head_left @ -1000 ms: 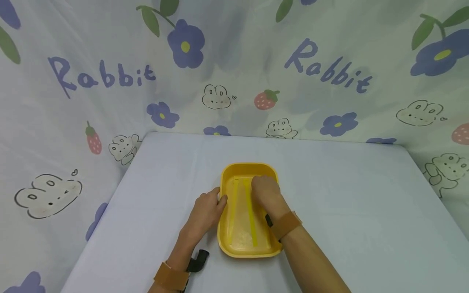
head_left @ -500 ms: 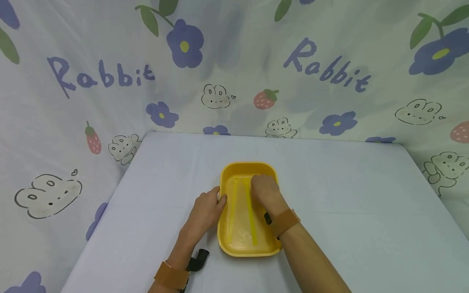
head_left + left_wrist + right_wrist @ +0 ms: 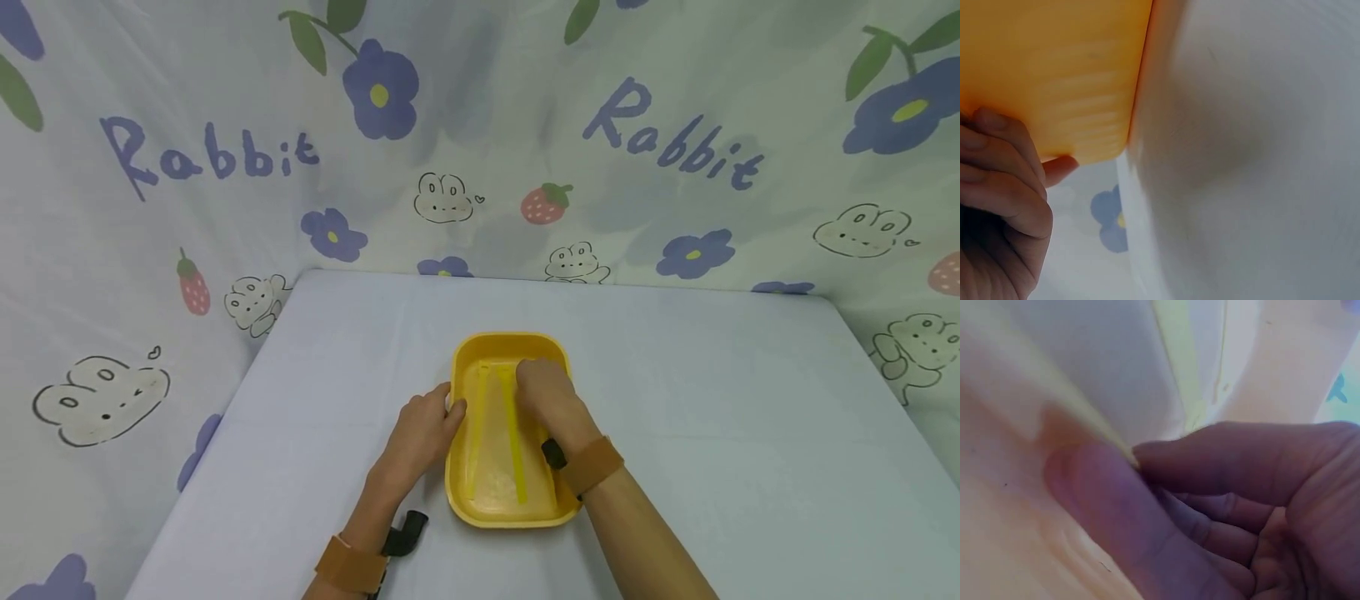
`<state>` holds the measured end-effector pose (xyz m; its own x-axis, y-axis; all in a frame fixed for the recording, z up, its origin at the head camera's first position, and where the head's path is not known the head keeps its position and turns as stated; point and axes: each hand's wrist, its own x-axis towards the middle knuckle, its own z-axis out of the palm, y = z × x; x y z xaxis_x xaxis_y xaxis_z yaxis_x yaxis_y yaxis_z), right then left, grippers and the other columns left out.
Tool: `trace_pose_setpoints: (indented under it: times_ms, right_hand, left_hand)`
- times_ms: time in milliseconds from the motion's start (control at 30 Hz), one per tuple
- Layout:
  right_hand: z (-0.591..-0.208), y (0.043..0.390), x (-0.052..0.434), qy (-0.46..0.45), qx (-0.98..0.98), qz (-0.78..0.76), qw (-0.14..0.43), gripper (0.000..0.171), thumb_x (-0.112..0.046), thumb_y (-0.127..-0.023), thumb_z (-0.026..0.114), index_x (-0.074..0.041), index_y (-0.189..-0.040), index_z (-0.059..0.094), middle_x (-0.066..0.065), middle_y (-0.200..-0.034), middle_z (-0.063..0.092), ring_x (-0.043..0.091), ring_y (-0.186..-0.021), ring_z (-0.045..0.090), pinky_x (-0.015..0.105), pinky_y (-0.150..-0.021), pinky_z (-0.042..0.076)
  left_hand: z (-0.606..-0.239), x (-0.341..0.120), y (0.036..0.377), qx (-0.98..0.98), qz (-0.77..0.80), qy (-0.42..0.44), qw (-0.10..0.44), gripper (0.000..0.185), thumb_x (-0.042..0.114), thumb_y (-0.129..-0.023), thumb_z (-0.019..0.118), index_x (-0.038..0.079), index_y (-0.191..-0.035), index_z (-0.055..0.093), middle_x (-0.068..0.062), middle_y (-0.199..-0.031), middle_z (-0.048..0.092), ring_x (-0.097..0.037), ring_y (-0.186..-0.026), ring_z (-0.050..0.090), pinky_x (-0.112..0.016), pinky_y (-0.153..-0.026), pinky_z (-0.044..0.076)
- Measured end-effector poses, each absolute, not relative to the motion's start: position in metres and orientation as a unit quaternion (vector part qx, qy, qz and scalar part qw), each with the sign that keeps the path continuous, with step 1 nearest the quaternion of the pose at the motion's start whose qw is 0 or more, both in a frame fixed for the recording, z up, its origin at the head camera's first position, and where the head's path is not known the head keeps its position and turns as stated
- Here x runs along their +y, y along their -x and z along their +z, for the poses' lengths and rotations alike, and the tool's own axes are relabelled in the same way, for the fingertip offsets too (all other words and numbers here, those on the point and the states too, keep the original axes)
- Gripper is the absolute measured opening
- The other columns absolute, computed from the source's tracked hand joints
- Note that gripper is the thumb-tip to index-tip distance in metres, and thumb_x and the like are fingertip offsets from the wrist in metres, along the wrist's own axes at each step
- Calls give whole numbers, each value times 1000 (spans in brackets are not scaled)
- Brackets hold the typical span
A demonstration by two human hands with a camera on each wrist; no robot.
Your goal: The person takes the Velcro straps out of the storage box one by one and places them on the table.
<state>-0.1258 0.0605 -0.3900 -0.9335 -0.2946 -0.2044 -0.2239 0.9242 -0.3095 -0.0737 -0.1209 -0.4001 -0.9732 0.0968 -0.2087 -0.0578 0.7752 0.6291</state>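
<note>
Inside yellow tray [image 3: 507, 345], clear bag [image 3: 497, 433] in right grip [image 3: 546, 393], left grip [image 3: 426, 425] on rim

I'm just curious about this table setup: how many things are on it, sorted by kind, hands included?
Yellow tray: 1
Clear bag with yellow strips, lying in the tray: 1
Hands: 2, the left hand holding the tray's side, the right hand pinching the bag
Brown wrist straps: 2
Total: 6

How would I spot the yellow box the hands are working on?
Find the pale table before the rabbit-print cloth. Near its middle sits the yellow box, left hand gripping one side, right hand inside. Nothing else on the table is yellow.
</note>
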Motion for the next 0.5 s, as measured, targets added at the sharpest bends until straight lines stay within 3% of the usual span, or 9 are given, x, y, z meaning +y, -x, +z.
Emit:
trace_pose_setpoints:
  times_ms: [300, 500]
  right_hand:
    - [-379, 122, 68, 109, 950, -240, 168, 17, 6, -94, 55, -1, -79, 54, 6, -62, 41, 17, -49, 39, 23, -45, 37]
    - [-369, 124, 75, 108, 945, -273, 143, 33, 8, -90, 53, -8, -61, 47, 1, -55, 32, 12, -44, 32, 20, -42, 32]
  left_hand:
    - [-401, -121, 74, 932, 342, -6, 122, 50, 25, -103, 51, -8, -141, 46, -3, -70, 54, -14, -56, 51, -28, -57, 46]
    - [-401, -120, 75, 931, 343, -6, 121, 49, 25, -103, 51, -8, -140, 46, -3, -72, 55, -14, -57, 52, -28, -58, 47]
